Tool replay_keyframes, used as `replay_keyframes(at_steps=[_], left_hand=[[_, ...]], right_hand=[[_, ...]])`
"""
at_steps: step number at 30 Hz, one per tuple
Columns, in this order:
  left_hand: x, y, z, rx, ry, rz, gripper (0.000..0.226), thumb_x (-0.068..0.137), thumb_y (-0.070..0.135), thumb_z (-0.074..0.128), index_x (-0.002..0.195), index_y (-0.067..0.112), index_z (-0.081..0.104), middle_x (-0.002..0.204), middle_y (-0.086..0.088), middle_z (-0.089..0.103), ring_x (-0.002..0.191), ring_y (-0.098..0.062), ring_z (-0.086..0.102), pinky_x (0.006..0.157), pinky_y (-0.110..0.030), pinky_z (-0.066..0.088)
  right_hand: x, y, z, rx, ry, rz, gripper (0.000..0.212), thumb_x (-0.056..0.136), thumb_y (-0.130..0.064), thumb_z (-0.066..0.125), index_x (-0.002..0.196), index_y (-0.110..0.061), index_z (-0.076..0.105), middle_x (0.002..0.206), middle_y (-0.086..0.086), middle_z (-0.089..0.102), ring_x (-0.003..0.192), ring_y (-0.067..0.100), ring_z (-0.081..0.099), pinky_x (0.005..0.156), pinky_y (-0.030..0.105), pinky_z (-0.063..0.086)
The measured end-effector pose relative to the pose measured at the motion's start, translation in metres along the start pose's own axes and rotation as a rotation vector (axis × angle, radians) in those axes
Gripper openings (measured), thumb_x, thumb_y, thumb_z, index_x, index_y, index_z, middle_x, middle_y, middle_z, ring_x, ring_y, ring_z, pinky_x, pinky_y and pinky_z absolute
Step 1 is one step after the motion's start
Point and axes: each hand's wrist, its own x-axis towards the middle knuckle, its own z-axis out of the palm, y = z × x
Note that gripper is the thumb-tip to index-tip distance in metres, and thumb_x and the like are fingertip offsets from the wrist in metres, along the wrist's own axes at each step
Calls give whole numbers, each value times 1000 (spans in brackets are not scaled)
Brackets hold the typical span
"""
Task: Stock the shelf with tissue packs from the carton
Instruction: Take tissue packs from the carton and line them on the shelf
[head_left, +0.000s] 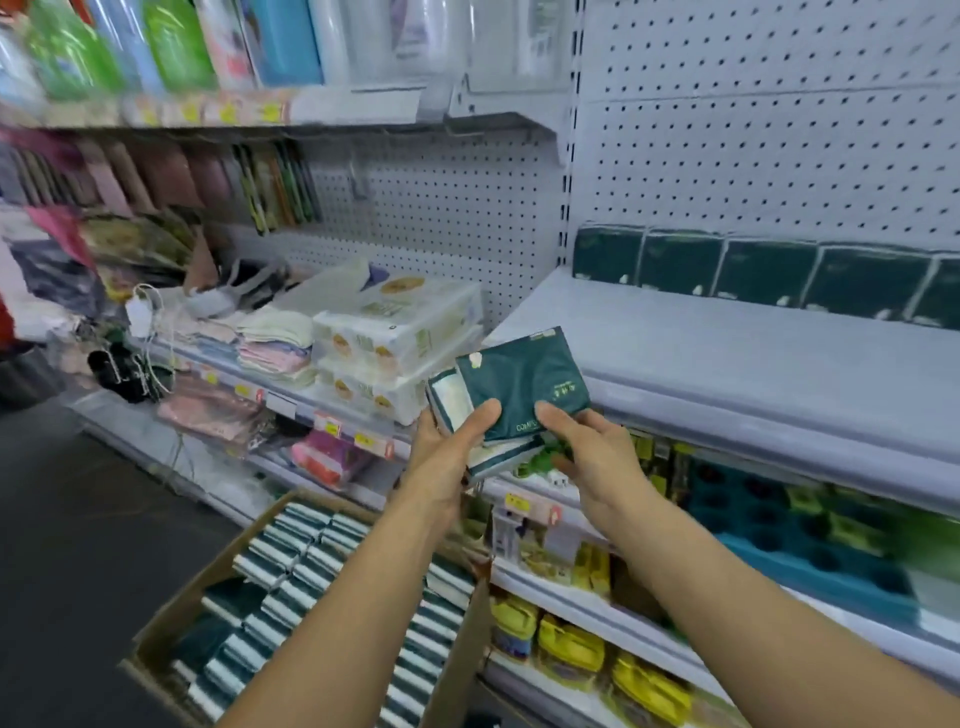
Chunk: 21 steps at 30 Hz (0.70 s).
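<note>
I hold a small stack of dark green tissue packs in front of the shelf edge. My left hand grips the stack from the left, thumb on top. On the stack's right side is my right hand, its thumb pressed on the top pack. Below my arms an open cardboard carton stands on the floor, filled with several rows of the same green packs. A pale grey shelf lies just right of the stack, with a row of green packs upright against its pegboard back.
White paper packs and folded cloths sit on the shelf to the left. Lower shelves hold yellow packets and teal trays. An upper shelf carries bottles. Dark floor lies at the left.
</note>
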Motion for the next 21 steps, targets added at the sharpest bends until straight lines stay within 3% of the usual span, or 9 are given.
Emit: replay_keyframes(at_steps=[2, 5, 8, 9, 12, 15, 18, 21], left_hand=[[12, 3, 25, -7, 11, -6, 92, 60, 45, 91, 137, 18, 49, 123, -8, 69, 102, -28, 71, 86, -51, 58], [34, 5, 54, -35, 6, -19, 49, 90, 30, 71, 134, 16, 54, 112, -8, 73, 88, -23, 74, 64, -36, 60], [54, 13, 76, -22, 16, 10, 38, 96, 23, 64, 132, 17, 52, 104, -5, 73, 74, -16, 74, 52, -29, 56], [61, 17, 83, -18, 28, 24, 36, 96, 23, 63, 130, 18, 52, 103, -4, 73, 73, -16, 74, 51, -28, 55], [87, 27, 99, 44, 46, 74, 41, 95, 26, 66, 131, 15, 51, 112, -8, 71, 87, -21, 72, 61, -31, 57], [110, 36, 112, 71, 53, 93, 39, 94, 28, 67, 128, 15, 53, 110, -7, 71, 92, -22, 70, 73, -36, 58], [136, 44, 119, 126, 41, 103, 38, 92, 31, 68, 126, 18, 55, 112, -6, 71, 98, -24, 69, 90, -46, 56], [162, 50, 124, 192, -15, 108, 32, 93, 30, 67, 120, 20, 54, 110, -2, 71, 97, -21, 69, 87, -41, 57]], right_hand=[[14, -26, -11, 87, 29, -17, 9, 86, -12, 71, 94, -12, 66, 94, 6, 71, 82, 18, 65, 69, 28, 53], [36, -74, -33, 126, 103, -173, 12, 87, -9, 67, 98, -11, 63, 95, 8, 69, 83, 20, 64, 75, 34, 55], [58, -120, -60, -150, 220, -465, 8, 88, -11, 63, 92, -12, 56, 84, 5, 63, 72, 14, 61, 63, 24, 51], [66, -132, -70, -285, 247, -566, 8, 88, -14, 62, 91, -15, 55, 82, 5, 62, 71, 18, 60, 62, 28, 52], [100, -158, -96, -791, 261, -705, 23, 86, -32, 61, 107, -27, 56, 97, -6, 65, 90, 18, 62, 77, 43, 54], [132, -165, -111, -1296, 195, -613, 43, 90, -38, 63, 130, -26, 52, 118, -7, 61, 108, 19, 58, 86, 38, 50], [153, -161, -116, -1423, 85, -558, 46, 89, -43, 65, 131, -30, 53, 126, -4, 63, 111, 19, 58, 87, 40, 52], [157, -157, -121, -1578, 104, -593, 57, 85, -51, 67, 136, -36, 49, 127, -8, 58, 115, 16, 52, 81, 35, 51]])
